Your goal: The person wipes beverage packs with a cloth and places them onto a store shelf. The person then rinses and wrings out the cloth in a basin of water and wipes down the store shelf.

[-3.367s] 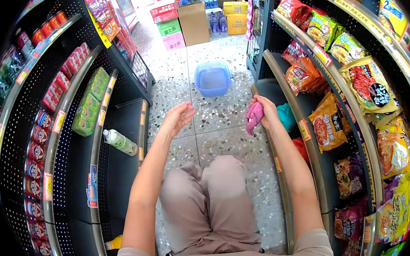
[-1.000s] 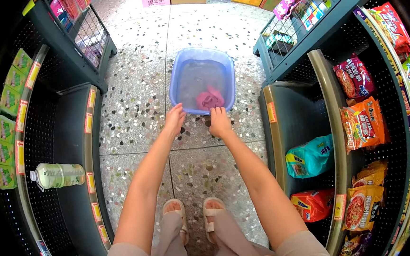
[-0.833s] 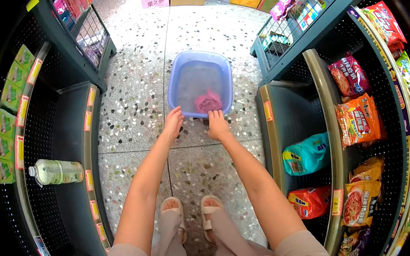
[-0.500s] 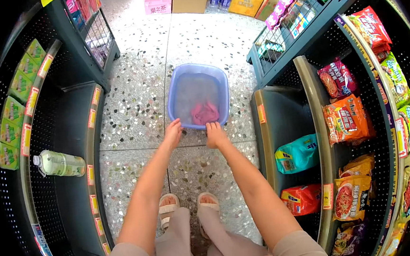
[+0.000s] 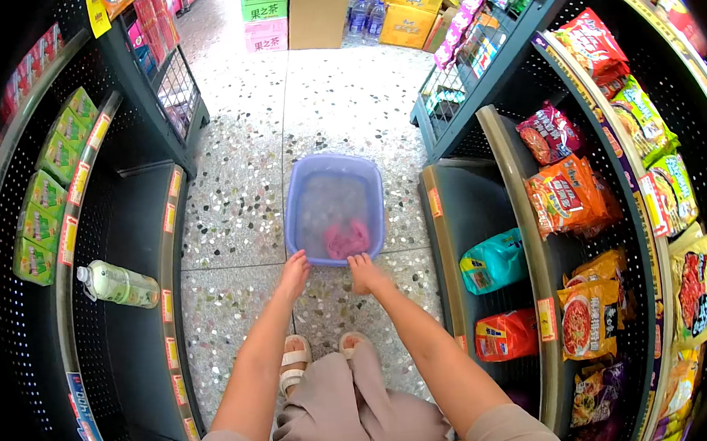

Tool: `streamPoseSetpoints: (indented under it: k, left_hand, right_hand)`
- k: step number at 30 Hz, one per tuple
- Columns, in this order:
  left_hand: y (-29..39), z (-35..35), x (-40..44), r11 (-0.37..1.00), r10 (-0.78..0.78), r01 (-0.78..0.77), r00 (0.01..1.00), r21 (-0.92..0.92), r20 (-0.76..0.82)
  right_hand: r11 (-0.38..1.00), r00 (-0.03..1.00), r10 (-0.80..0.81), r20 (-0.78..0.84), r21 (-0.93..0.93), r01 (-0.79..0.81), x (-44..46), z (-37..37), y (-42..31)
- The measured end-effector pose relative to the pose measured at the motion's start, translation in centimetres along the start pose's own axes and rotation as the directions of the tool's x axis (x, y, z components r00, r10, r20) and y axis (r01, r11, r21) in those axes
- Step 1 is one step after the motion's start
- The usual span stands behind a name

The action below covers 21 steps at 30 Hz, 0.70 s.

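Note:
A blue-purple plastic basin [image 5: 290, 204] stands on the speckled floor, holding cloudy water and a pink cloth [image 5: 347, 239] near its front right corner. At the basin's near left corner, my left hand [image 5: 295, 275] has its fingers closed on the rim. My right hand [image 5: 365, 275] grips the near rim further right, its fingertips over the edge beside the pink cloth. Both thumbs are partly hidden. My arms reach forward above my bent knees and sandalled feet.
Dark shelves flank the aisle. To the left are green boxes [image 5: 53, 204] and a large bottle [image 5: 120, 285]; to the right, noodle packets [image 5: 569, 195] and a teal package [image 5: 494, 261]. Cartons [image 5: 318, 14] and bottled water [image 5: 366, 18] stand beyond the basin.
The view has tilted up, showing more of the far cartons, and the basin appears lower in the picture. My knees look more bent. Both hands stay at the basin's near rim.

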<state>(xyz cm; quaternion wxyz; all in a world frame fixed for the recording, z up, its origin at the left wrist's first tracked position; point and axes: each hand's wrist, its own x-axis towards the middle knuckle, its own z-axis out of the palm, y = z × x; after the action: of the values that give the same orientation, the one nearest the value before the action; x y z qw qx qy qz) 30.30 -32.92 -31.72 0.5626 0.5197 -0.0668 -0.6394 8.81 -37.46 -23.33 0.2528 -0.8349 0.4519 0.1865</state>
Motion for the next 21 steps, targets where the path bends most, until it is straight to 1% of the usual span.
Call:
streamPoseSetpoints:
  k: [1,3,4,6,12,15,18,21]
  left_hand:
    - [0.4,0.4,-1.2,1.0,-0.022,0.022,0.999,0.002,-0.028]
    - [1.0,0.9,-3.5,0.997,-0.071,0.072,0.994,0.012,-0.079]
    - [0.3,0.2,-3.4,0.996,-0.084,0.084,0.996,-0.008,-0.039]
    - [-0.8,-1.8,-3.4,0.992,-0.109,0.111,0.993,-0.055,0.038]
    - [-1.0,-3.1,-7.3,0.98,-0.196,0.196,0.98,-0.033,0.017]
    - [-2.1,-5.1,-7.3,0.972,-0.223,0.23,0.967,-0.047,0.123]
    - [-2.4,-4.6,-9.4,0.968,-0.247,0.248,0.969,-0.049,0.024]
    - [-3.5,-6.0,-10.1,0.967,-0.254,0.255,0.966,-0.018,0.039]
  right_hand:
    - [1.0,0.998,0.0,0.067,0.015,-0.001,-0.9,-0.6,-0.2]
    - [0.999,0.994,0.027,0.108,0.024,-0.03,-1.9,-0.6,-0.8]
    - [0.998,0.991,0.041,0.127,0.031,-0.046,-2.2,-0.1,-0.9]
    - [0.999,0.99,0.025,0.139,0.031,-0.029,-2.1,1.1,-0.7]
    - [0.997,0.989,-0.017,0.146,0.079,0.006,-3.3,4.1,-0.4]
    - [0.994,0.986,-0.044,0.16,0.103,0.028,-4.1,5.0,-0.3]
    - [0.994,0.975,-0.069,0.209,0.1,0.049,-5.0,5.1,-0.4]
    - [0.993,0.97,-0.071,0.232,0.111,0.046,-5.2,6.8,-0.3]
